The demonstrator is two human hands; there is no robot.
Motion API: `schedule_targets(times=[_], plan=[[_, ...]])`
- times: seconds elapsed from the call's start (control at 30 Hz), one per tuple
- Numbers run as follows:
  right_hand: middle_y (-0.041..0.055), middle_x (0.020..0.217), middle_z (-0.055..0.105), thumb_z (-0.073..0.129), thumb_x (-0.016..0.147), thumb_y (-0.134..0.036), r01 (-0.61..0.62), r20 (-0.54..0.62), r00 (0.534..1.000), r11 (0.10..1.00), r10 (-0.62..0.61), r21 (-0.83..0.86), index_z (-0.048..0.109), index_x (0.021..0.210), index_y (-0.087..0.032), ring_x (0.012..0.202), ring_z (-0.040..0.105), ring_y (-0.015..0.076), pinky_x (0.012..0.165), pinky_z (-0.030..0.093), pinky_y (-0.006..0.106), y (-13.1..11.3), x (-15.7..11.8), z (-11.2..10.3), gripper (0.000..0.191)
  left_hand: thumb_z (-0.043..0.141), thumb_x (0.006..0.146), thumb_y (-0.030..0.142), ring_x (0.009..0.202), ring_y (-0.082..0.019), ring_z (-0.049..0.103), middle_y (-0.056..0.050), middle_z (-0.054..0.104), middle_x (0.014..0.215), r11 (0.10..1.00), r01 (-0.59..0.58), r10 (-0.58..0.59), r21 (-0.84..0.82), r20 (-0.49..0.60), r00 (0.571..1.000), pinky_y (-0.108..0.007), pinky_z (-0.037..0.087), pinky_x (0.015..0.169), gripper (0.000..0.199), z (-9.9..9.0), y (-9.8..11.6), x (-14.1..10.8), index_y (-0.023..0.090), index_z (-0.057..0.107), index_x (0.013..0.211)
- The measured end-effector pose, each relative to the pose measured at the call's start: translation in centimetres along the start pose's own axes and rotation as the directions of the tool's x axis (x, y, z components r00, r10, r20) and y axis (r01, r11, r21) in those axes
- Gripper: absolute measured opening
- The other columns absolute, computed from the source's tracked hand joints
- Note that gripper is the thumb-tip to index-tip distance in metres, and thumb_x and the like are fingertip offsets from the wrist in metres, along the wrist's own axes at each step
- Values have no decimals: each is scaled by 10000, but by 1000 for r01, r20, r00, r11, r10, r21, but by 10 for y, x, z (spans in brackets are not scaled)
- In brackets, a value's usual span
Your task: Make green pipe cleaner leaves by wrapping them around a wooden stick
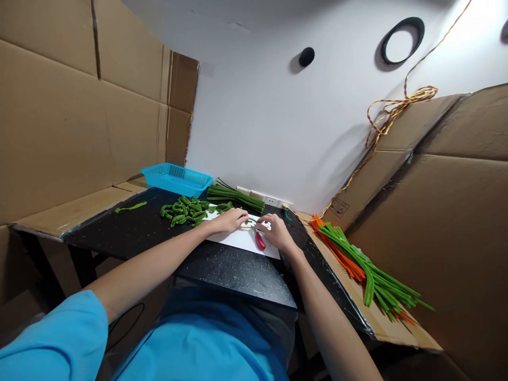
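Note:
Over a white board, my left hand and my right hand face each other with fingers closed. A thin green pipe cleaner runs between their fingertips, each hand pinching one side. Just below my right fingers lies a red-handled tool, whose front end is hidden. A pale thin stick also lies by my left fingertips. Left of the board is a heap of looped green pipe cleaner pieces, some reaching onto the board.
A blue basket stands at the back left, beside a bundle of straight green pipe cleaners. Orange pipe cleaners and green ones lie on cardboard at right. Cardboard walls flank the black table.

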State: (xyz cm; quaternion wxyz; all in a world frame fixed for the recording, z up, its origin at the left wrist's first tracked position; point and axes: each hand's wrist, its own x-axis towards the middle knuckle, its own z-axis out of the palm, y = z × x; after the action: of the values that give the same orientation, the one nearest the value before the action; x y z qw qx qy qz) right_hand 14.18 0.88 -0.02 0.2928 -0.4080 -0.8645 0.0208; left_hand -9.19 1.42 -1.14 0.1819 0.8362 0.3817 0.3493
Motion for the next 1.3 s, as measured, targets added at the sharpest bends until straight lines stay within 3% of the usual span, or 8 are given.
schedule_targets(times=[0.13,0.27,0.4,0.5,0.73,1.0,1.3], plan=[[71,917,733,619,918,-202,-23,-66,998,999,22,-24,726,852,-204,889,620,220,831,446,330,-3,1,-1,125,476,958,302,639,-170,516,-24,604,672,1000,-1,1,-30,-15,1000,-271,307,623,312,1,7,2,179,647,728],[57,894,720,596,888,-143,-10,-130,992,999,4,-47,701,885,-209,859,612,214,783,437,314,-7,-1,-5,124,504,921,314,532,-143,425,1,501,541,979,96,-97,-180,0,995,-278,277,571,345,3,13,5,174,587,618],[63,888,692,547,936,-160,13,-261,964,994,-41,-105,677,937,-215,858,605,217,783,435,309,-13,-3,-9,142,563,910,453,445,-99,279,47,398,470,845,273,-237,-460,136,962,-265,227,509,386,2,20,6,162,598,658],[69,894,678,519,978,-218,-27,-313,950,992,-14,-126,655,956,-223,840,606,221,748,421,305,-17,-4,-11,137,642,869,537,426,-80,233,73,365,483,745,366,-285,-557,229,931,-254,165,472,401,-3,25,5,157,624,744],[45,837,672,516,980,-271,-84,-299,953,986,38,-143,618,910,-222,745,592,192,679,375,283,-17,-7,-13,133,677,846,567,410,-63,246,67,392,496,732,368,-276,-573,244,929,-241,131,447,440,-8,29,5,133,652,780],[15,792,673,582,844,-166,7,-185,982,992,-30,-123,602,798,-214,691,567,159,646,353,261,-13,-9,-17,69,618,905,448,384,-60,228,74,379,472,721,388,-324,-574,216,921,-228,136,401,358,1,24,9,151,583,707],[14,791,663,573,919,-242,26,-169,984,988,-52,-149,631,813,-203,670,548,147,643,339,256,-12,-8,-16,127,570,958,376,396,-55,234,76,360,486,728,386,-319,-566,220,922,-214,152,413,334,0,26,7,137,588,725]])
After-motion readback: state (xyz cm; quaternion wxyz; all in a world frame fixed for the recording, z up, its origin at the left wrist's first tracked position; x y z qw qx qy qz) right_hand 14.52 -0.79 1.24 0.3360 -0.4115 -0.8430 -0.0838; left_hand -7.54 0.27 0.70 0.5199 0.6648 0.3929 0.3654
